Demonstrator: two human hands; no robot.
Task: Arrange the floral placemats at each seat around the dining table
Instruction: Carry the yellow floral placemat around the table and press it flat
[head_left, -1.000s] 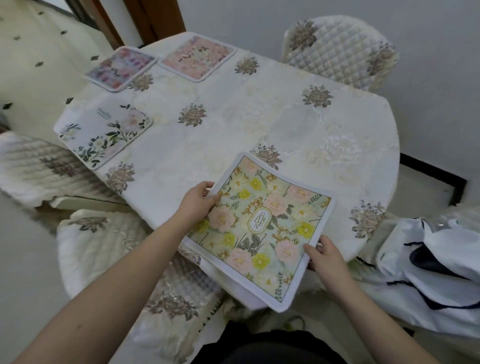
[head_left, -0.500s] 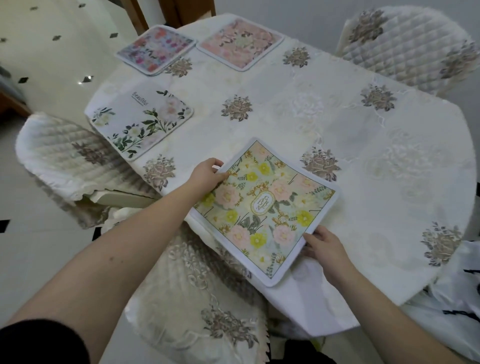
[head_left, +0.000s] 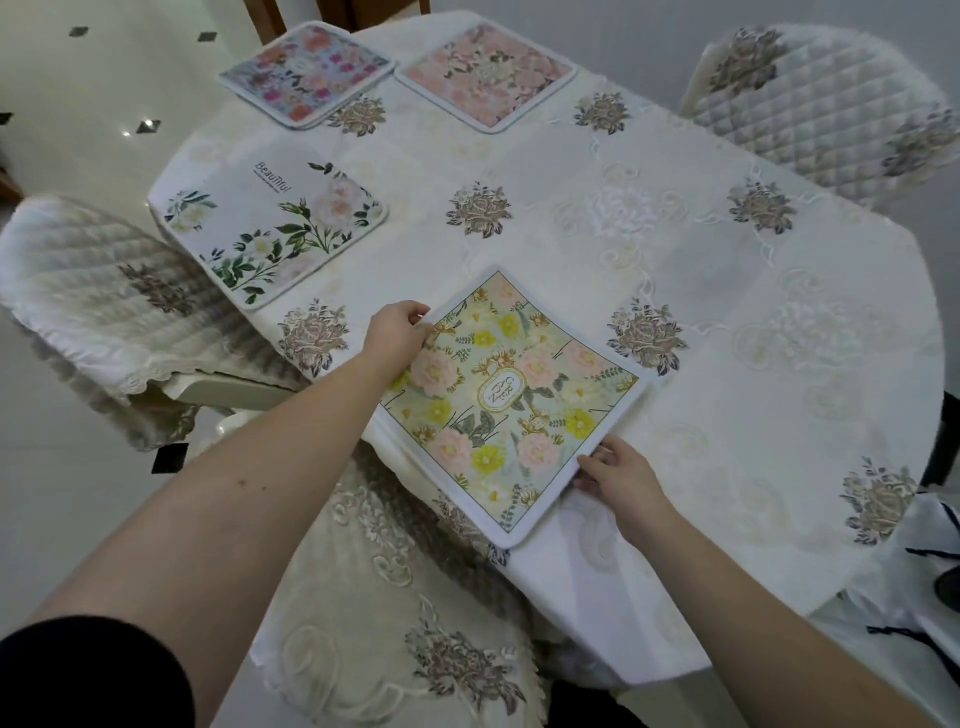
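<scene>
Cream embroidered cloth (head_left: 649, 249) is covering the dining table we are standing over, with brownish flower motifs scattered across it and its hem hanging off the near edge. Glossy pale floor tiles (head_left: 104, 104) with small dark diamonds are showing on the left, and quilted chair covers are sitting at the left (head_left: 104, 301), far right (head_left: 821, 109) and directly below us (head_left: 374, 623). Three placemats are already lying flat: a white one with green leaves (head_left: 270, 228) at the left seat, and a blue-bordered one (head_left: 306, 73) just beside a pink one (head_left: 488, 78) at the far end.

We are reaching both bare arms forward over the near chair. Our left hand (head_left: 395, 338) is pinching the far-left edge of the yellow-and-pink placemat (head_left: 509, 400), thumb on top, fingers curled. Our right hand (head_left: 623, 473) is gripping the near-right edge, fingers closed on the white border. That mat is resting on the cloth at the near edge, turned diagonally, one corner overhanging slightly.
</scene>
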